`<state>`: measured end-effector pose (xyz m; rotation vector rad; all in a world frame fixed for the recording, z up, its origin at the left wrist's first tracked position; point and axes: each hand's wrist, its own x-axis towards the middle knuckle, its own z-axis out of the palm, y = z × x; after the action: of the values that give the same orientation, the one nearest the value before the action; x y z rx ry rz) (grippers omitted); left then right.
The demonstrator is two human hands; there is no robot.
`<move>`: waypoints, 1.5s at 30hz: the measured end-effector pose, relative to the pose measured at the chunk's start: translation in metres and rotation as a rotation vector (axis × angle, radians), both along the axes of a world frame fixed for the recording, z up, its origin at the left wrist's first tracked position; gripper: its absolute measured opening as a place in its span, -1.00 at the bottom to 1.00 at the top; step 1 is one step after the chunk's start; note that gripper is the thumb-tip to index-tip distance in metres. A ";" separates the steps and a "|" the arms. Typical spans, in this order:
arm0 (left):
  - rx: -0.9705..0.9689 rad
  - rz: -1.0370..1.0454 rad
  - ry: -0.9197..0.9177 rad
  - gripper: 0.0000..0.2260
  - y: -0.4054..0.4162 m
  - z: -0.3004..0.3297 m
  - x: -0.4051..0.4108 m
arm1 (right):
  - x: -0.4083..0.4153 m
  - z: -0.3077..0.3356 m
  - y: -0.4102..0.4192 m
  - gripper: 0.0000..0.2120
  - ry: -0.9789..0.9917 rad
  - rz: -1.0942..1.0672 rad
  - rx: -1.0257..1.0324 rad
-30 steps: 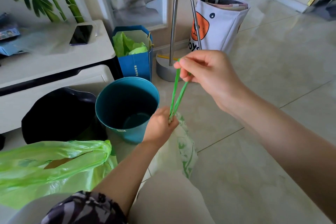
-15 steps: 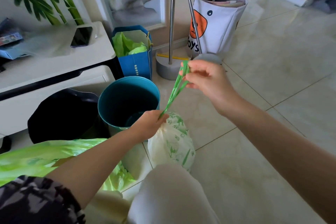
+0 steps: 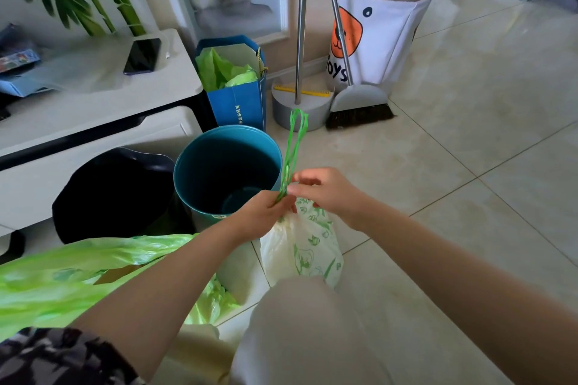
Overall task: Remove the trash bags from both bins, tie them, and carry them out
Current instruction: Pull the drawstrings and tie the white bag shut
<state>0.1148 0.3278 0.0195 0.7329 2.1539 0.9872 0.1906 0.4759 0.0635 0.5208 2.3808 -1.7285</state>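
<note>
Left hand [image 3: 266,216] closed, pinching the gathered neck of the white trash bag [image 3: 301,248]. Right hand [image 3: 325,191] closed, fingertips gripping the green drawstring [image 3: 294,147] just above the neck; its loops stand upright. The bag rests on the floor beside the teal bin [image 3: 187,172]. A green bag [image 3: 62,278] lies lower left; black bin [image 3: 115,194] stands against the bench [image 3: 175,87].
</note>
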 end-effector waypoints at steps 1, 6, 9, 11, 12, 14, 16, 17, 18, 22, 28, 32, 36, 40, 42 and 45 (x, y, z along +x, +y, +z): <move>0.010 0.003 -0.006 -0.63 0.000 0.000 0.001 | -0.003 -0.001 -0.001 -0.75 0.006 0.010 -0.007; 0.021 0.005 -0.025 -0.66 0.001 0.001 0.003 | -0.012 -0.005 -0.002 -0.82 -0.006 -0.011 -0.069; 0.036 0.023 -0.053 -0.74 -0.004 0.003 -0.002 | -0.011 -0.009 0.003 -0.83 -0.024 -0.104 -0.085; 0.084 0.072 -0.051 -0.83 -0.007 0.006 -0.005 | -0.009 -0.010 0.007 -0.85 -0.027 -0.173 -0.088; 0.125 0.103 -0.055 -0.86 -0.009 0.009 -0.006 | -0.007 -0.011 0.010 -0.87 -0.026 -0.205 -0.107; 0.177 0.154 -0.051 -0.86 -0.012 0.012 -0.009 | -0.005 -0.011 0.015 -0.87 -0.027 -0.246 -0.147; 0.178 0.180 -0.025 -0.87 -0.014 0.012 -0.012 | -0.004 -0.011 0.016 -0.82 -0.028 -0.247 -0.156; 0.178 0.179 -0.009 -0.88 -0.014 0.011 -0.013 | -0.003 -0.011 0.016 -0.81 -0.028 -0.238 -0.164; 0.186 0.174 0.005 -0.89 -0.013 0.010 -0.012 | -0.003 -0.011 0.016 -0.81 -0.026 -0.226 -0.173; 0.210 0.208 0.109 -0.92 -0.006 0.008 -0.005 | -0.005 -0.010 0.017 -0.83 -0.019 -0.198 -0.179; 0.313 0.410 -0.044 -0.91 0.001 0.014 0.003 | -0.002 -0.009 0.021 -0.87 0.017 -0.174 -0.092; 0.381 0.557 -0.265 -0.92 0.002 0.017 0.006 | 0.003 -0.010 0.026 -0.87 0.027 -0.237 -0.132; 0.442 0.615 -0.369 -0.89 0.005 0.021 0.008 | 0.012 -0.006 0.029 -0.90 0.082 -0.258 -0.118; 0.374 0.595 -0.318 -0.90 0.009 0.021 0.012 | 0.020 0.009 0.019 -0.88 0.213 -0.162 -0.001; 0.344 0.547 -0.287 -0.90 0.011 0.023 0.013 | 0.023 0.018 0.014 -0.87 0.270 -0.136 0.032; 0.256 0.451 -0.215 -0.89 0.011 0.026 0.014 | 0.023 0.031 0.007 -0.85 0.357 -0.118 0.065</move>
<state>0.1289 0.3390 0.0452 0.2325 2.0625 1.5218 0.2132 0.4826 0.0948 0.3955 2.7045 -1.9414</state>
